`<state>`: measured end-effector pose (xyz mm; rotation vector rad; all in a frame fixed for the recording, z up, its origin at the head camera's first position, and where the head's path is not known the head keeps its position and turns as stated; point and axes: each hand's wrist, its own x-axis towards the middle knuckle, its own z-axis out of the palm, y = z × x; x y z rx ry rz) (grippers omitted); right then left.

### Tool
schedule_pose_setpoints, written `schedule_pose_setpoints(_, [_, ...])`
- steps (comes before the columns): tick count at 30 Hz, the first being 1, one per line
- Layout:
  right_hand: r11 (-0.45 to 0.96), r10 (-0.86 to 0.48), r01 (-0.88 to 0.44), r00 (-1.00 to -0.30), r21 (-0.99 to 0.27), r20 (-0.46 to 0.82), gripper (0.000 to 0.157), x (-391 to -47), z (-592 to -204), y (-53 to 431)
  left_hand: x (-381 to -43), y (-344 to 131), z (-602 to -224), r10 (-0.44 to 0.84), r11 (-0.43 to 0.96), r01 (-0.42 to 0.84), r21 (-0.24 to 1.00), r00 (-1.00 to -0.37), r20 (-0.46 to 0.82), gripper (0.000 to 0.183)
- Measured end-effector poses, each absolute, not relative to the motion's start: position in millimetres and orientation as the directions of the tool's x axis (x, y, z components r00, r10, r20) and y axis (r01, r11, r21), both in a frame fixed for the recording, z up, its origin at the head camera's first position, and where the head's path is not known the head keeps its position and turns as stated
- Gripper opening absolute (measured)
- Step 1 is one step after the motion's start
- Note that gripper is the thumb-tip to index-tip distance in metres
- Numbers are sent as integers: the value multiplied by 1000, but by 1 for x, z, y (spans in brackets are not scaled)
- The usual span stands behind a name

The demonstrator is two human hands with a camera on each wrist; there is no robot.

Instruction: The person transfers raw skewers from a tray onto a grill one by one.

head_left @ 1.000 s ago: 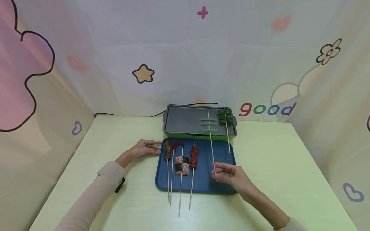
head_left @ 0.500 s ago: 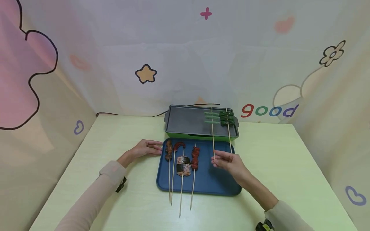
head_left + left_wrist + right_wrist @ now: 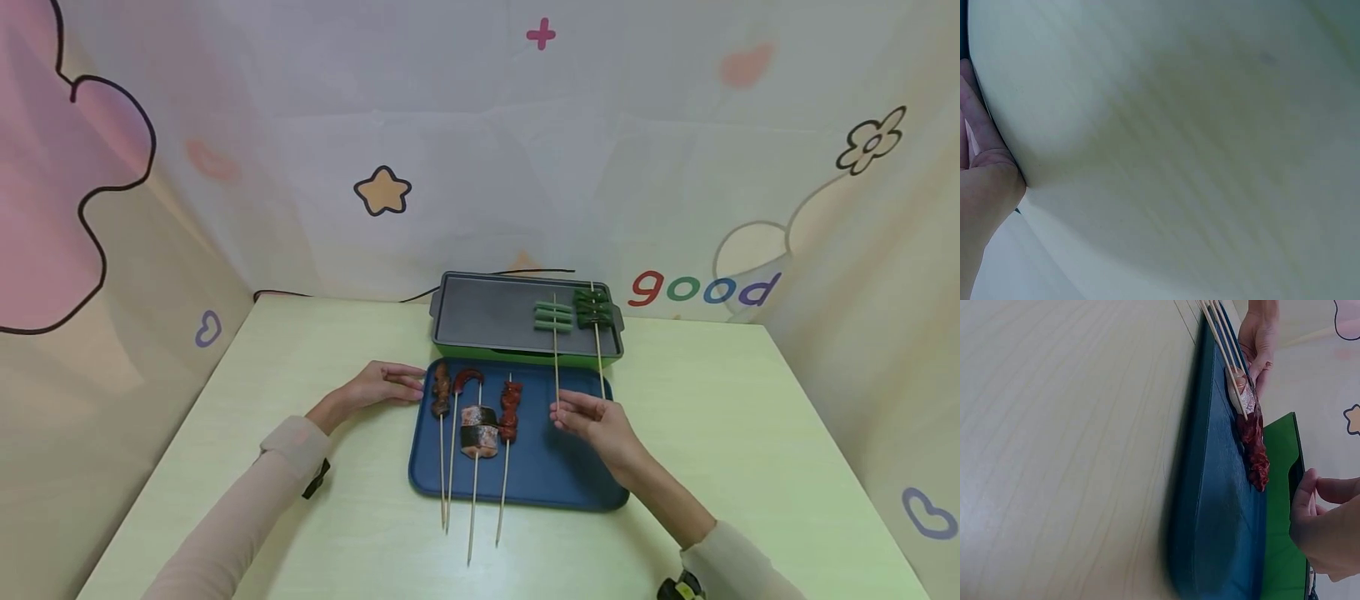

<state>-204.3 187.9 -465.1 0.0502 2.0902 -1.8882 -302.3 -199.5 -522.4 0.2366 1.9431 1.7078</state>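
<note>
My right hand [image 3: 600,429] pinches the lower end of a bamboo skewer threaded with light green vegetable sticks [image 3: 552,317]. Those sticks lie over the right part of the grey griddle plate [image 3: 487,302], left of a dark green leafy skewer [image 3: 593,308]. At the blue tray's [image 3: 566,483] left edge, my left hand [image 3: 378,385] rests with extended fingers touching the rim. On the tray are a brown meat skewer [image 3: 441,392], a curved red one [image 3: 468,377], a thick black-banded one [image 3: 478,433] and a red meat skewer [image 3: 509,412]. In the right wrist view, the right hand [image 3: 1329,519] is beside the griddle's green side.
The griddle's green base [image 3: 480,352] stands directly behind the tray, close to the back curtain [image 3: 480,167]. Several skewer handles stick out past the tray's front edge over the pale wooden table [image 3: 337,517]. A black cord [image 3: 420,295] runs along the table's back edge.
My right hand has moved forward, carrying the skewer of green sticks farther over the griddle; the sticks then came down beside the leafy skewer. My left hand has stayed at the tray's edge.
</note>
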Motion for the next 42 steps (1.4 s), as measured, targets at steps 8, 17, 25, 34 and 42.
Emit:
schedule_pose_setpoints(8, [90, -169, 253, -949, -963, -265, 50, -206, -466, 190, -303, -199, -524, 463, 178, -218, 960, -842, -277, 50])
schedule_pose_setpoints(17, [85, -175, 273, -943, -958, -284, 49, -194, -462, 197, -304, -199, -525, 469, 165, -222, 961, -839, -274, 51])
schedule_pose_setpoints(25, [65, -245, 337, -907, -939, -343, 51, -173, -462, 204, -303, -199, -524, 478, 172, -208, 963, -837, -267, 51])
schedule_pose_setpoints(34, [40, -417, 394, -828, -918, -374, 53, -150, -474, 195, -303, -200, -523, 474, 176, -211, 961, -838, -271, 51])
schedule_pose_setpoints(42, [38, -528, 476, -737, -879, -422, 50, -132, -484, 177, -302, -200, -522, 481, 161, -223, 962, -833, -273, 52])
